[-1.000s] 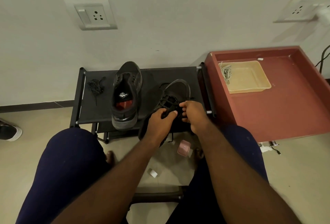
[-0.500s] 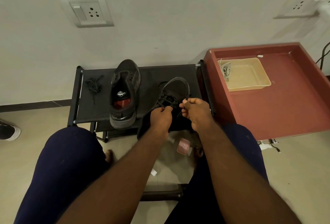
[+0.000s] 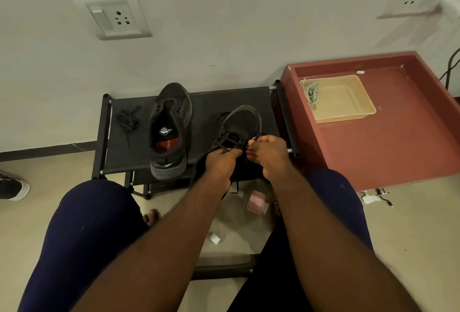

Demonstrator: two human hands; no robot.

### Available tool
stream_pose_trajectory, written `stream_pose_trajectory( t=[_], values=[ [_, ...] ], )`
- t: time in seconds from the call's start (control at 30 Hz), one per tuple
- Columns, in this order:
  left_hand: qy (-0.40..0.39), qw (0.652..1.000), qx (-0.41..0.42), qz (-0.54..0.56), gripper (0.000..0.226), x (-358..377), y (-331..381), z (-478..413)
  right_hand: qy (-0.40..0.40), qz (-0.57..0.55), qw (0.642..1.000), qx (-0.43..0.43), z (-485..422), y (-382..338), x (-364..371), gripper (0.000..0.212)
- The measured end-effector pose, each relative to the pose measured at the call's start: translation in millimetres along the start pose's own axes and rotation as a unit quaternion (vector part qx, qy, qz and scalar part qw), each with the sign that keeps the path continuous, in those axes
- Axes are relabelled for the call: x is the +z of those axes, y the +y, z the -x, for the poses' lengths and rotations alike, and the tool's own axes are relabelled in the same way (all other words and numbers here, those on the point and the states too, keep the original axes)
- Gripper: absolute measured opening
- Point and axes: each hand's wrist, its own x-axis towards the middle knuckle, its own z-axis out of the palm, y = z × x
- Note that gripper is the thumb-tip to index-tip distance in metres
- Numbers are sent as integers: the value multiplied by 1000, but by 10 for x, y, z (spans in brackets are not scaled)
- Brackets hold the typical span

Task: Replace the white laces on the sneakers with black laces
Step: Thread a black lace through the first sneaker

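Note:
Two dark sneakers stand on a black fabric shoe rack [image 3: 249,95]. The left sneaker [image 3: 170,130] has no lace and shows its insole. The right sneaker [image 3: 241,122] carries a black lace [image 3: 229,140] crossed through its eyelets. My left hand [image 3: 221,165] pinches one strand of that lace at the sneaker's near end. My right hand [image 3: 267,151] pinches the other strand beside it. A loose black lace [image 3: 127,121] lies bundled at the rack's left end. A pale lace [image 3: 311,94] lies in a beige tray [image 3: 348,102].
The beige tray rests in a red box-like table [image 3: 398,142] to the right of the rack. A pink object [image 3: 256,201] and a white scrap [image 3: 214,239] lie on the floor between my knees. Another shoe [image 3: 12,186] pokes in at the left edge.
The camera view has shifted slightly. Both hands have stayed at the right sneaker, working the black lace, and have drawn a little nearer its eyelets.

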Motion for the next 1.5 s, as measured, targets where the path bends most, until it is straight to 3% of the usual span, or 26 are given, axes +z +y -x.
stream_pose_trajectory(
  t=[0.33, 0.8, 1.27, 1.5],
  values=[
    [-9, 1000, 3, 19, 16, 3, 0, -12, 40, 161, 981, -96, -42, 73, 69, 24],
    [-31, 999, 1, 20, 14, -42, -15, -2, 24, 117, 989, -92, -20, 57, 44, 15],
    [-35, 999, -12, 22, 9, -75, -26, -27, -58, 233, 967, -87, -24, -59, -29, 11],
    [-71, 997, -3, 32, 22, -140, -39, -66, -59, 197, 975, -78, 1, -69, -32, 20]
  ],
)
